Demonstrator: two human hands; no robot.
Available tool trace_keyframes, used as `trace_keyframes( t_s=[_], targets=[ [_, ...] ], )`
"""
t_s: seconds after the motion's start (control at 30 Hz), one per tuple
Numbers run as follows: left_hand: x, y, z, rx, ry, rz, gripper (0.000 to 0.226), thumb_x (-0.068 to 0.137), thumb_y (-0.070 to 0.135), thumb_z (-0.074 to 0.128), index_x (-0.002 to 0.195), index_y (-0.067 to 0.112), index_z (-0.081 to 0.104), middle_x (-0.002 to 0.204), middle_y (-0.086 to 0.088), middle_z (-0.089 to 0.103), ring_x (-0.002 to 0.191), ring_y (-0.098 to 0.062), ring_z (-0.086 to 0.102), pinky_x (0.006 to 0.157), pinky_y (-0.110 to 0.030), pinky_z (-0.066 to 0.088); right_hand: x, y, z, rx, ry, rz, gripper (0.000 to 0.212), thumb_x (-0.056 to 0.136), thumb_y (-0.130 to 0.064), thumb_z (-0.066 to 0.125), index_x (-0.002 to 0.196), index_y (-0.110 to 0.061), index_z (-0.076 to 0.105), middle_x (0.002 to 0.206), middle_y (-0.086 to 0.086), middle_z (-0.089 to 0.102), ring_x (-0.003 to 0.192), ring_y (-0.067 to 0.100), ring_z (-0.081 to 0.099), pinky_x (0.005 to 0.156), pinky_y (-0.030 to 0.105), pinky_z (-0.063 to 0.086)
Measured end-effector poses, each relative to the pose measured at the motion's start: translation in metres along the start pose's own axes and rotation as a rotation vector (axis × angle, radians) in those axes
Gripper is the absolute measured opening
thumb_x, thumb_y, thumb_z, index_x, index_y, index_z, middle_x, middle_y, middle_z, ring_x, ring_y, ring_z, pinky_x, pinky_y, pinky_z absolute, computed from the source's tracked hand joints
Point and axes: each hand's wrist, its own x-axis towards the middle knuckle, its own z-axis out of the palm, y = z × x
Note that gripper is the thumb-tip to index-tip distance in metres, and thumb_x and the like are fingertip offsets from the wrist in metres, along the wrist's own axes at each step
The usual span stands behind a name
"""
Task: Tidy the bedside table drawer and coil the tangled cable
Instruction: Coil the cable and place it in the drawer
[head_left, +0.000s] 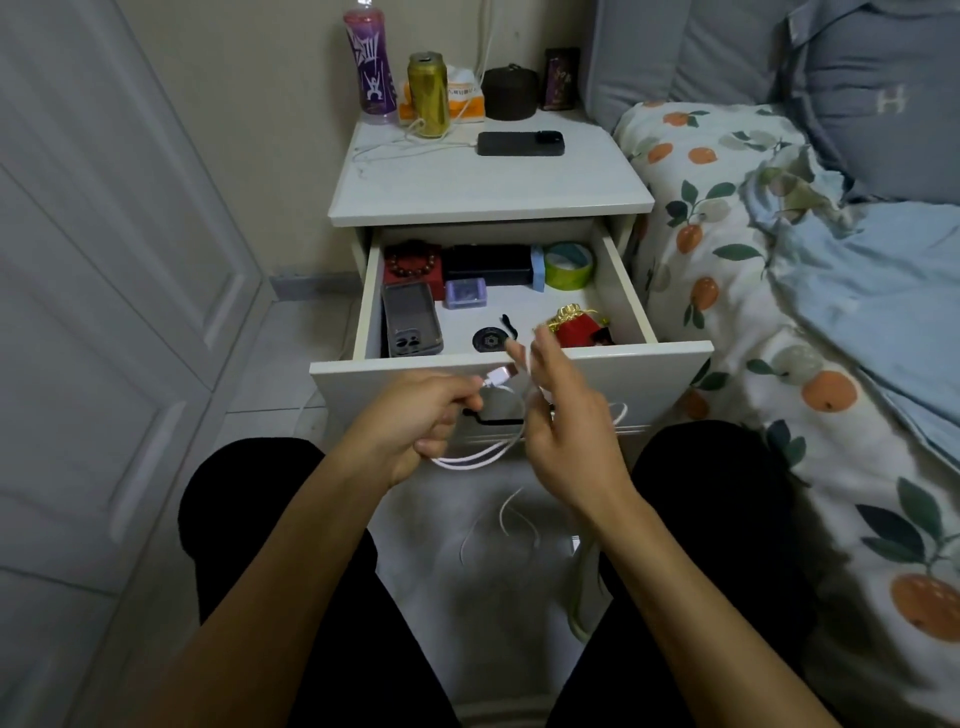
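Observation:
The bedside table's drawer stands pulled open. In front of it my left hand pinches the white cable near its plug end. My right hand has cable strands running across its palm and fingers, with loops hanging below both hands and a loose length trailing toward the floor. Inside the drawer lie a clear phone case, a red box with a bead bracelet, a black box, a small purple box, a green tape roll, a round black disc and a red pouch.
On the table top sit a black phone with a white charging cable, a gold can, a purple bottle, a tissue pack and a dark round box. A bed with an orange-print quilt is at the right, a white door at the left.

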Motion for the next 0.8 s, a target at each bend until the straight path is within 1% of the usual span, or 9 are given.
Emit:
trace_keyframes(
  t_s=[0.07,0.17,0.23,0.37,0.47,0.57,0.67,0.73,0.8],
  targets=[
    [-0.005,0.005,0.001,0.118,-0.029,0.014,0.026,0.095,0.022,0.059,0.075,0.006,0.062,0.048,0.003,0.029,0.037,-0.007,0.019,0.033,-0.017,0.015,0.004,0.005,-0.004,-0.127,-0.075,-0.144,0.059,0.086,0.010,0.048,0.142,-0.007,0.043,0.142,0.009,0.050,0.129,0.017,0.046,0.107,0.021,0.035],
    [-0.008,0.010,-0.001,0.235,-0.066,0.071,0.029,0.094,0.023,0.060,0.072,0.006,0.066,0.048,0.004,0.031,0.041,-0.008,0.020,0.038,-0.018,0.015,0.009,0.009,-0.011,-0.152,-0.197,-0.282,0.048,0.087,0.008,0.051,0.133,-0.005,0.054,0.129,0.011,0.060,0.117,0.018,0.053,0.100,0.012,0.034],
    [-0.009,0.010,-0.001,0.279,-0.084,0.127,0.029,0.095,0.021,0.059,0.071,0.007,0.068,0.048,0.004,0.033,0.043,-0.009,0.022,0.041,-0.019,0.017,0.011,0.010,-0.014,-0.133,-0.238,-0.330,0.046,0.089,0.005,0.053,0.132,-0.008,0.057,0.123,0.008,0.065,0.112,0.018,0.057,0.096,0.015,0.040],
    [-0.009,0.001,-0.001,0.287,-0.114,0.259,0.025,0.097,0.018,0.057,0.079,0.012,0.073,0.052,0.002,0.046,0.048,-0.010,0.037,0.044,-0.019,0.032,0.013,0.009,-0.019,-0.047,-0.230,-0.365,0.031,0.094,-0.007,0.058,0.124,-0.011,0.064,0.099,0.005,0.070,0.090,0.017,0.064,0.079,0.024,0.049],
    [-0.004,-0.009,-0.002,0.314,-0.080,0.350,0.020,0.096,0.018,0.058,0.090,0.010,0.075,0.060,-0.001,0.057,0.053,-0.010,0.051,0.051,-0.020,0.045,0.017,0.012,-0.018,-0.096,-0.273,-0.348,0.019,0.095,-0.012,0.057,0.108,-0.009,0.070,0.077,0.001,0.062,0.072,0.012,0.056,0.065,0.021,0.044],
    [0.002,-0.021,0.001,0.459,0.075,0.543,0.014,0.091,0.018,0.065,0.087,0.011,0.076,0.062,0.005,0.062,0.056,-0.006,0.055,0.056,-0.021,0.047,0.021,0.017,-0.018,-0.136,-0.308,-0.292,0.017,0.094,-0.014,0.056,0.095,-0.008,0.071,0.070,-0.006,0.053,0.064,0.007,0.048,0.059,0.012,0.036],
    [0.008,-0.029,-0.001,0.700,0.224,0.868,0.016,0.084,0.023,0.074,0.093,0.012,0.067,0.086,0.003,0.064,0.076,-0.009,0.056,0.068,-0.021,0.047,0.027,0.020,-0.021,-0.161,-0.365,-0.250,0.014,0.093,-0.012,0.058,0.092,-0.008,0.072,0.069,-0.006,0.055,0.065,0.010,0.049,0.059,0.018,0.037],
    [0.017,-0.030,-0.006,0.820,0.202,0.958,0.036,0.085,0.028,0.073,0.114,0.010,0.059,0.114,-0.001,0.055,0.101,-0.006,0.052,0.090,-0.014,0.043,0.033,0.022,-0.025,-0.180,-0.406,-0.239,0.013,0.093,-0.010,0.058,0.091,-0.008,0.070,0.068,-0.002,0.059,0.064,0.013,0.051,0.059,0.027,0.040],
    [0.025,-0.026,-0.007,0.892,0.106,0.948,0.032,0.092,0.030,0.065,0.119,0.012,0.062,0.121,-0.002,0.057,0.111,-0.007,0.052,0.099,-0.018,0.041,0.039,0.024,-0.029,-0.163,-0.418,-0.230,0.013,0.093,-0.010,0.058,0.095,-0.010,0.071,0.070,-0.003,0.062,0.064,0.008,0.053,0.060,0.025,0.040]
  ],
)
